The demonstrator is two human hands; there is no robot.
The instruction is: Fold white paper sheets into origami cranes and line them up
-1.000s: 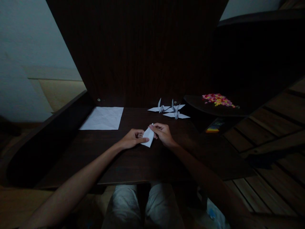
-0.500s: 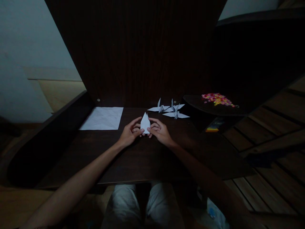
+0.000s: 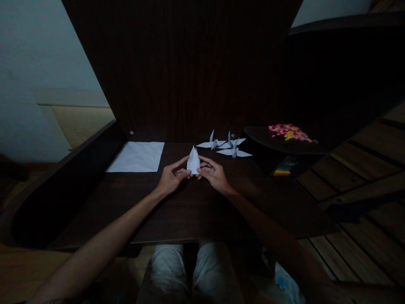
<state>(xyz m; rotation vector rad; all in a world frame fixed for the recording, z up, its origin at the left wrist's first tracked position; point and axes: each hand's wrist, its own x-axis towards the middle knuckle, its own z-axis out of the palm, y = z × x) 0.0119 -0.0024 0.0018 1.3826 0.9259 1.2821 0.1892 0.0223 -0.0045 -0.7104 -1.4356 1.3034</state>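
Between my hands is a folded piece of white paper (image 3: 193,162), its pointed end up and split into two tips. My left hand (image 3: 171,176) pinches its left edge, thumb on the near face and fingers behind. On the opposite edge my right hand (image 3: 215,175) grips it the same way. Both hands are just above the dark desk, and the fingertips behind the paper are partly hidden. Beyond my right hand stand several folded paper cranes (image 3: 234,153), close together with their wings spread.
A flat white sheet (image 3: 136,157) lies on the dark wooden desk (image 3: 190,211) at the left. On a raised corner shelf (image 3: 259,137) at the right sits a pile of small pink, red and yellow pieces (image 3: 289,131). A side panel (image 3: 63,181) borders the desk's left.
The folded paper has tilted up slightly, and its two tips stand a little further apart. Both hands keep their hold in nearly the same place.
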